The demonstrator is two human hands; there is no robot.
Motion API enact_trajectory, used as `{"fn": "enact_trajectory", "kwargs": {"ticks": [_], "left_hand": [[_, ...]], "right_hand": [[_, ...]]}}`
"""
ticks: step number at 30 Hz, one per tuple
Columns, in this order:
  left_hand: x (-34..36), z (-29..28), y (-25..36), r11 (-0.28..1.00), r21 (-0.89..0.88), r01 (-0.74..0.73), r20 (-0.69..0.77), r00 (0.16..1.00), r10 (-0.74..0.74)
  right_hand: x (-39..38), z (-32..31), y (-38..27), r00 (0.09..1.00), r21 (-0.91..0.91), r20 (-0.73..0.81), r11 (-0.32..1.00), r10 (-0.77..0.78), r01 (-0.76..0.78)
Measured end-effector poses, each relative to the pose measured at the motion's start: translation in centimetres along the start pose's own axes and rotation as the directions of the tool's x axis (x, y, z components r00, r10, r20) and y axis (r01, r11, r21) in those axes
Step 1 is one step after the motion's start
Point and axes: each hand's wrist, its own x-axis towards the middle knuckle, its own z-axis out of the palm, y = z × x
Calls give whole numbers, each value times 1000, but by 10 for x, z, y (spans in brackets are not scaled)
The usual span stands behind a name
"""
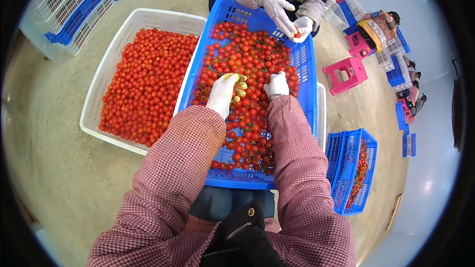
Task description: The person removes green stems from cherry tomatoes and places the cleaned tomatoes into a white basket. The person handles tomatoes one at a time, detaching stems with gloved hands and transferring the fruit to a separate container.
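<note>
A blue plastic crate (pixel 309 76) in front of me holds red cherry tomatoes (pixel 242 62), many on green stems. Above its middle, my left hand (pixel 225 91) wears a white glove with yellow-stained fingers. Those fingers are curled in toward the palm, and whatever lies inside them is hidden. Close by on the right, my right hand (pixel 277 85), also white-gloved, reaches down among the tomatoes. Its fingers are bent together, with their tips out of sight. Across the crate, a co-worker's gloved hands (pixel 287 17) hold a small red tomato (pixel 297 33).
Left of the blue crate stands a white crate (pixel 91 99) of loose tomatoes. Blue crates (pixel 368 198), one with tomatoes, sit on the floor at right. Beyond are a pink stool (pixel 345 74) and other people. Stacked crates (pixel 74 10) stand far left.
</note>
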Motion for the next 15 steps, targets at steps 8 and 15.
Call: {"fn": "enact_trajectory", "kwargs": {"ticks": [8, 15], "left_hand": [[4, -2, -3, 1000, 1, -17, 25, 1000, 17], [6, -5, -3, 1000, 4, -4, 34, 999, 4]], "right_hand": [[-29, -47, 25, 903, 899, 412, -105, -122, -425], [-76, -138, 77, 993, 995, 90, -44, -71, -93]]}}
